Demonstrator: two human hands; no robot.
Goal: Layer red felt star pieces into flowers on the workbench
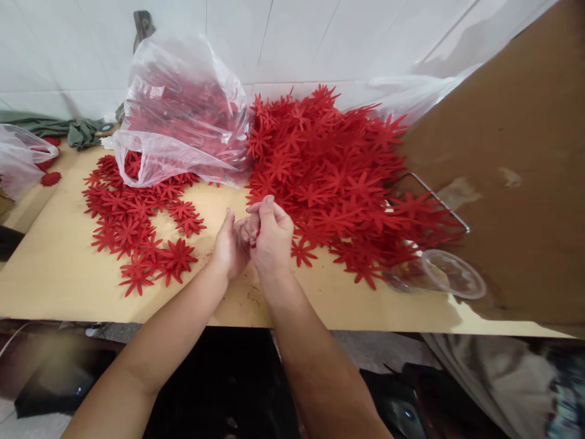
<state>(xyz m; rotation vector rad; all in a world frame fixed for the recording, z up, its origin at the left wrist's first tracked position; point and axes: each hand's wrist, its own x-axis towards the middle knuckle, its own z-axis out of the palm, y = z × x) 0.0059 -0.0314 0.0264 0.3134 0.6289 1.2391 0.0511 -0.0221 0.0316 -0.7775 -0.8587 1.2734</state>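
Over the middle of the table, my left hand (232, 247) and my right hand (273, 235) meet. The left thumb points up while its fingers curl toward the right hand. My right hand is closed, thumb against the bent fingers. A sliver of red shows between the hands; most of whatever they hold is hidden. Beyond and to the right rises a big heap of red flower-shaped pieces (320, 158) with narrow petals. A smaller spread of red flowers (123, 225) lies to the left, some of them looking layered.
A clear plastic bag (183, 110) full of red pieces stands against the white wall (274, 36). On the right are a clear plastic cup (452, 274), a metal wire frame (441, 204) and a large brown board (512, 152). Another bag (21, 158) sits far left on the table (55, 280).
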